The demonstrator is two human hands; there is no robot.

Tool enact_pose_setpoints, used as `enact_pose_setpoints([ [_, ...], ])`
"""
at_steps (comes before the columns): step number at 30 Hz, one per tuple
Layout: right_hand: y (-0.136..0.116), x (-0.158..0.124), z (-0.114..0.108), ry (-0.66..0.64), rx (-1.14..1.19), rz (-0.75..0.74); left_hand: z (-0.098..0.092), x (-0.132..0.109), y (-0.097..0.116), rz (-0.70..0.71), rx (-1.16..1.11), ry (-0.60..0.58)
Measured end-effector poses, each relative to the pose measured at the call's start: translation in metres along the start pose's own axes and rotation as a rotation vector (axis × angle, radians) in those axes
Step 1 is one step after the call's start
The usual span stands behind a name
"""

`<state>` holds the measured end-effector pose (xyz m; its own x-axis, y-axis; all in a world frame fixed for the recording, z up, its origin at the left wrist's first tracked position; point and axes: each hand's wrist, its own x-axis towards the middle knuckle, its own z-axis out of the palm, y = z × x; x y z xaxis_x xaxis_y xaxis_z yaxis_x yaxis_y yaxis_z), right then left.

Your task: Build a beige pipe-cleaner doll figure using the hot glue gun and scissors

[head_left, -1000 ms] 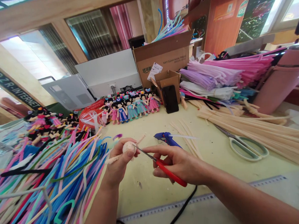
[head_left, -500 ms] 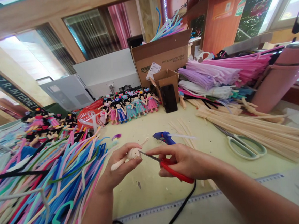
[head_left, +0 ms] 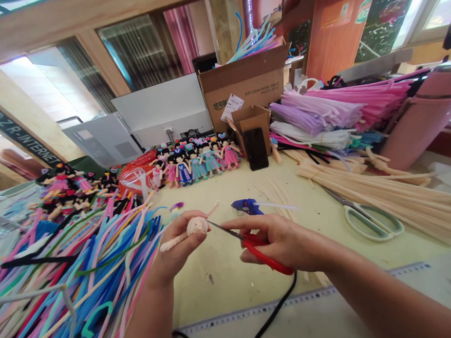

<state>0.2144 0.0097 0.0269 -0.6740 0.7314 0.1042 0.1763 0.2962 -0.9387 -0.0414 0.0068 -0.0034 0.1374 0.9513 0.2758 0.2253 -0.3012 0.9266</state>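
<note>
Between the thumb and fingers of my left hand (head_left: 180,247) is a small cream ball of wound pipe cleaner (head_left: 197,225), with a fuzzy stem sticking out toward the lower left. My right hand (head_left: 280,240) grips red-handled scissors (head_left: 260,251), fingers around the loops. Their metal blades look closed together and point left, the tip at the ball's right edge; whether it touches cannot be made out. Just beyond my right hand lies a blue glue gun (head_left: 246,206) with a clear glue stick in its back.
Colourful pipe cleaners (head_left: 101,270) heap at left. Small dolls (head_left: 198,163) stand in rows behind, beside a black phone (head_left: 255,149) and cardboard box (head_left: 243,85). At right lie green-handled scissors (head_left: 372,220), beige pipe cleaners (head_left: 382,194) and a pink flask (head_left: 423,119). A ruler (head_left: 304,297) crosses the front.
My left hand has shifted slightly left and up with the ball, which now shows its rounder side. The scissors' tip has followed a little to the left and stays beside it.
</note>
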Motion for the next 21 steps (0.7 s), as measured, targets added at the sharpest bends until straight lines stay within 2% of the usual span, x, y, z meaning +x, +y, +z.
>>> enact_pose_setpoints([
  [7,0.0006,0.0012,-0.0025,-0.016,-0.125,-0.052,-0.0009,-0.0001,-0.0033,0.014,-0.033,-0.016],
  [15,0.0047,0.0005,-0.0002,0.035,-0.171,-0.132,-0.0026,-0.0020,-0.0059,-0.005,-0.043,-0.016],
  [21,0.0042,0.0004,0.0007,0.039,-0.141,-0.079,-0.0021,-0.0013,-0.0046,0.011,-0.025,-0.011],
])
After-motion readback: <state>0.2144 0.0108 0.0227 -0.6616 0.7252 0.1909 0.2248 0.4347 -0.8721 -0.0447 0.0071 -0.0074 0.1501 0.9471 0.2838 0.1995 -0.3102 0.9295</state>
